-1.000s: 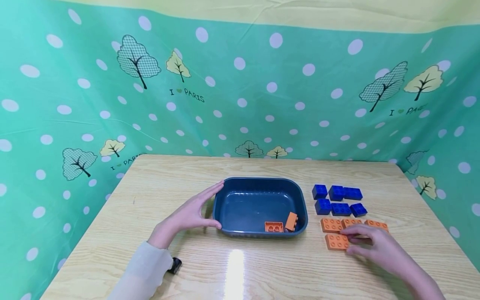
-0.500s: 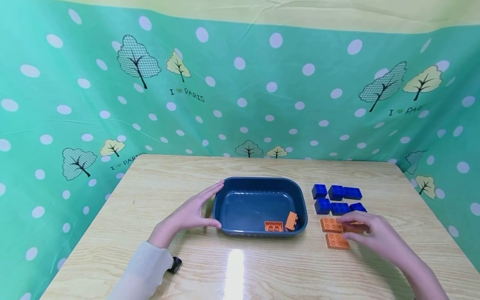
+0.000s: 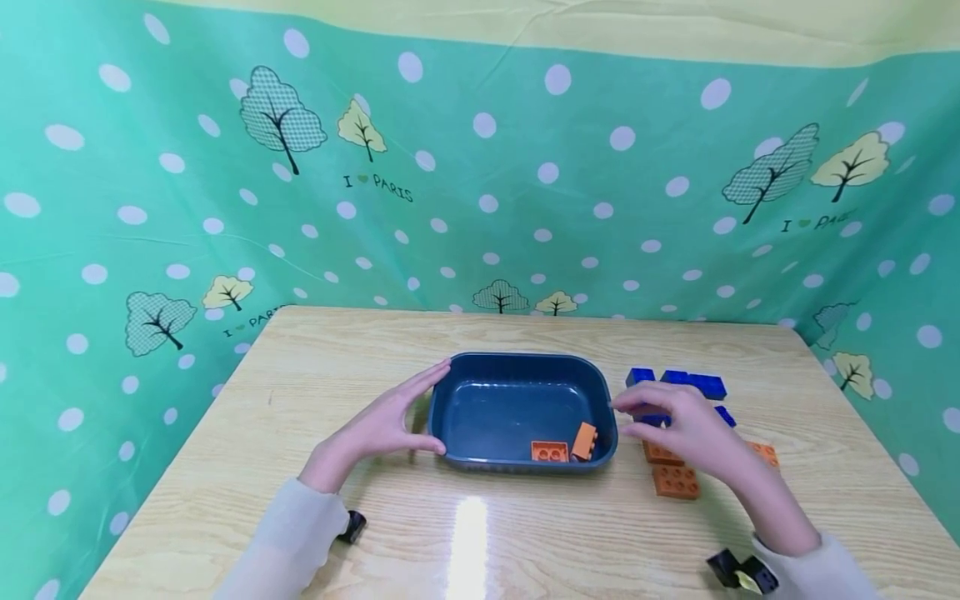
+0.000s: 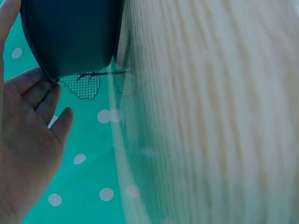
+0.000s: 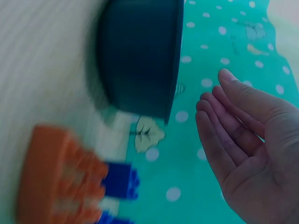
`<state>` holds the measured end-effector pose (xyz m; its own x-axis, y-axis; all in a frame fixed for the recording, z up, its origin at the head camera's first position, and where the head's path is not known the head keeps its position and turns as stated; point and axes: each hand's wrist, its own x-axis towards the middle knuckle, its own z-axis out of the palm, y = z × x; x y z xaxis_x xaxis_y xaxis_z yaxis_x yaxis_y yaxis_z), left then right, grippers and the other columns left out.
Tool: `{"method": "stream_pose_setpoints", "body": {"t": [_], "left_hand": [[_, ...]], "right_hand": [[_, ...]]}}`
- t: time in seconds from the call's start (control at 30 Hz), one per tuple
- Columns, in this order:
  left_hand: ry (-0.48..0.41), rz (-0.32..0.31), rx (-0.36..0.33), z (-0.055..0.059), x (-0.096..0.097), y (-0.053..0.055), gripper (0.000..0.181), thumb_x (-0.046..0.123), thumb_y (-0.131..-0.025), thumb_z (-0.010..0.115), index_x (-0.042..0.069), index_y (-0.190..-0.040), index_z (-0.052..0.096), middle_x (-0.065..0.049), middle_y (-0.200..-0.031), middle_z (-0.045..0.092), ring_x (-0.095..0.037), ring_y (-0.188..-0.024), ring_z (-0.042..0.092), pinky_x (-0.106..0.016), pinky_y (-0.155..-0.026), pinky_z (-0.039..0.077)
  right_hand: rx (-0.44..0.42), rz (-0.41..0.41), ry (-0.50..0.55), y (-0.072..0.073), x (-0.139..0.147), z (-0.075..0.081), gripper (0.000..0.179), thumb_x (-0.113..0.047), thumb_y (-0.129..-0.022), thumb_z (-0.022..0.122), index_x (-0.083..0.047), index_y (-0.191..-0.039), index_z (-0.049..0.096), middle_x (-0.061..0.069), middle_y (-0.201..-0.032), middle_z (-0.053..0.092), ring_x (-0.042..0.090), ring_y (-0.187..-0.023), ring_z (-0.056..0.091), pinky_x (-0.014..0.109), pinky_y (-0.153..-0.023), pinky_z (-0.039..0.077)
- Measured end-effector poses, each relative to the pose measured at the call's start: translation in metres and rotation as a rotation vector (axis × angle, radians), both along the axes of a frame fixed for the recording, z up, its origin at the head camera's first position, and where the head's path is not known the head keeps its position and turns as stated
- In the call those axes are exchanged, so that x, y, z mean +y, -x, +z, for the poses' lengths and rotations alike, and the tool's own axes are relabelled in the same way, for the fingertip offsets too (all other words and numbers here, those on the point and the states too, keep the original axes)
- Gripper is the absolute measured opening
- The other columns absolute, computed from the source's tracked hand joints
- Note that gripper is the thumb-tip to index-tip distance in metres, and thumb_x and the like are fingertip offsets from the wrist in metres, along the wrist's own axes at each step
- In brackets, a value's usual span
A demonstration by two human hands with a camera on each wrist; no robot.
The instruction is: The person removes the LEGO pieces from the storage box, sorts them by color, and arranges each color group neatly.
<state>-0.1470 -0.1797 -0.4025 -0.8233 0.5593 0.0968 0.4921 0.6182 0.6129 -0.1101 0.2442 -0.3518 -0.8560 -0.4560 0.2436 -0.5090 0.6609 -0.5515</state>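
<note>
A dark blue rectangular tub (image 3: 517,392) sits mid-table with two orange toy building bricks (image 3: 550,452) in its front right corner. My left hand (image 3: 375,427) spans the tub's left end, fingers and thumb spread along the rim; the left wrist view shows the fingertips at its edge. My right hand (image 3: 686,425) hovers at the tub's right end, fingers loosely bent, and the right wrist view shows nothing in it. Under and around that hand lie several orange bricks (image 3: 677,482) and blue bricks (image 3: 707,386), partly hidden by it.
The wooden table (image 3: 360,333) has a green dotted cloth (image 3: 450,167) hanging behind it and at both sides. A black wrist device (image 3: 742,573) shows at the right sleeve, another (image 3: 352,527) at the left.
My right hand has left the orange bricks and moved left and away from me, to the tub's right end. The left hand stays at the tub's left end.
</note>
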Motion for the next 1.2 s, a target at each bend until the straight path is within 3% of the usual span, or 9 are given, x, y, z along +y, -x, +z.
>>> {"method": "stream_pose_setpoints", "body": {"t": [0.13, 0.33, 0.63, 0.83, 0.93, 1.07, 1.2], "left_hand": [[-0.006, -0.003, 0.0, 0.0, 0.0, 0.001, 0.11, 0.044, -0.073, 0.087, 0.02, -0.16, 0.024, 0.001, -0.168, 0.019, -0.032, -0.152, 0.028, -0.063, -0.116, 0.033], [-0.012, -0.01, -0.002, -0.001, 0.001, 0.002, 0.11, 0.045, -0.073, 0.087, 0.022, -0.16, 0.023, 0.002, -0.168, 0.019, -0.03, -0.152, 0.027, -0.062, -0.117, 0.032], [-0.012, -0.01, -0.008, -0.002, 0.0, 0.003, 0.112, 0.046, -0.072, 0.087, 0.021, -0.16, 0.023, 0.003, -0.168, 0.019, -0.03, -0.153, 0.026, -0.061, -0.118, 0.031], [-0.019, -0.01, -0.006, -0.003, -0.001, 0.003, 0.112, 0.046, -0.071, 0.087, 0.02, -0.16, 0.023, 0.002, -0.168, 0.019, -0.03, -0.153, 0.026, -0.06, -0.119, 0.03], [-0.022, -0.01, -0.003, -0.003, -0.002, 0.003, 0.113, 0.046, -0.071, 0.087, 0.02, -0.16, 0.023, 0.002, -0.168, 0.019, -0.03, -0.153, 0.025, -0.06, -0.119, 0.03], [-0.018, -0.011, 0.001, -0.004, -0.002, 0.002, 0.112, 0.047, -0.071, 0.087, 0.019, -0.16, 0.023, 0.002, -0.168, 0.018, -0.031, -0.153, 0.026, -0.061, -0.118, 0.031], [-0.016, -0.014, 0.006, -0.004, -0.002, 0.002, 0.112, 0.048, -0.072, 0.086, 0.019, -0.16, 0.023, 0.002, -0.168, 0.019, -0.031, -0.152, 0.027, -0.06, -0.118, 0.032]], "right_hand": [[-0.082, 0.036, -0.051, 0.015, -0.019, 0.005, 0.026, -0.015, -0.088, 0.076, -0.013, -0.114, 0.073, 0.002, -0.113, 0.074, 0.022, -0.101, 0.071, 0.038, -0.084, 0.061], [-0.139, 0.114, -0.22, 0.033, -0.041, 0.006, 0.028, -0.017, -0.088, 0.076, -0.013, -0.116, 0.073, 0.004, -0.118, 0.073, 0.025, -0.109, 0.068, 0.043, -0.09, 0.06], [-0.31, 0.164, -0.484, 0.042, -0.069, 0.008, 0.024, -0.01, -0.085, 0.078, -0.012, -0.109, 0.075, 0.004, -0.113, 0.073, 0.021, -0.102, 0.068, 0.041, -0.087, 0.06], [-0.382, 0.144, -0.484, 0.051, -0.08, 0.001, 0.017, -0.01, -0.086, 0.078, -0.013, -0.103, 0.075, 0.001, -0.104, 0.074, 0.013, -0.093, 0.066, 0.037, -0.084, 0.06], [-0.363, 0.151, -0.475, 0.057, -0.083, -0.005, 0.016, -0.013, -0.086, 0.078, -0.012, -0.102, 0.074, 0.0, -0.099, 0.073, 0.011, -0.09, 0.065, 0.035, -0.083, 0.059], [-0.268, 0.169, -0.474, 0.061, -0.085, -0.013, 0.014, -0.016, -0.087, 0.077, -0.012, -0.1, 0.073, -0.001, -0.096, 0.072, 0.007, -0.083, 0.061, 0.03, -0.076, 0.058], [-0.214, 0.16, -0.45, 0.06, -0.085, -0.012, 0.013, -0.019, -0.088, 0.077, -0.013, -0.1, 0.073, -0.002, -0.097, 0.072, 0.007, -0.083, 0.061, 0.03, -0.076, 0.058]]}}
